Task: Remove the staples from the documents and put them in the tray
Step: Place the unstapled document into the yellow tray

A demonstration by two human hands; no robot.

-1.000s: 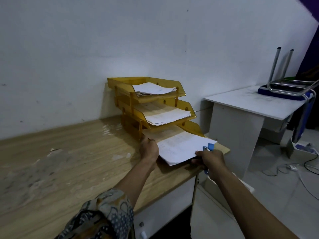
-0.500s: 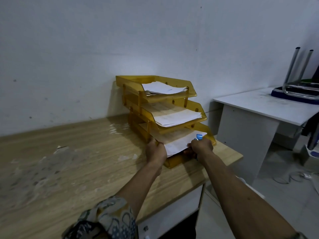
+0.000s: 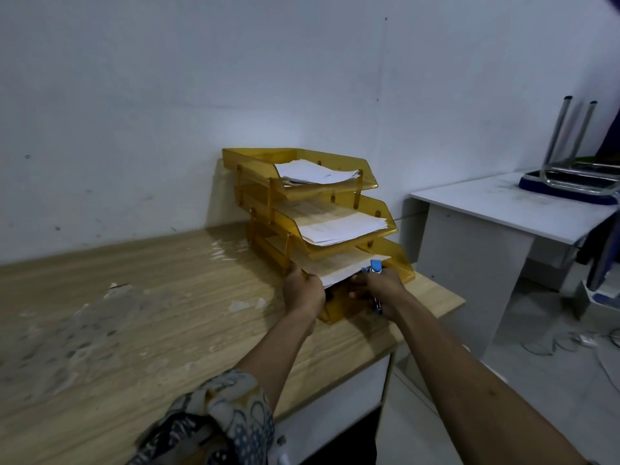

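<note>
Amber plastic tray [image 3: 401,263] held white sheets [image 3: 335,266], print blurred. Left hand [image 3: 303,292] pinched them; right hand [image 3: 382,290] gripped, apparently, a staple remover [image 3: 375,266].

We find the surface [image 3: 134,313] open left of the tray stack [image 3: 255,156], bare but for flaking patches. The wall [image 3: 167,112] shuts off the back. The gaps between tiers are shallow, and the middle tier [image 3: 385,213] overhangs the bottom tier [image 3: 401,260], whose slot opens only frontward. Our left hand [image 3: 302,292], gripping the papers [image 3: 339,266], and right hand [image 3: 379,290], holding the remover [image 3: 375,266], fill that mouth. Rightward, a strip of floor [image 3: 536,364] separates a white surface [image 3: 496,203] carrying an upturned chair [image 3: 563,182].
</note>
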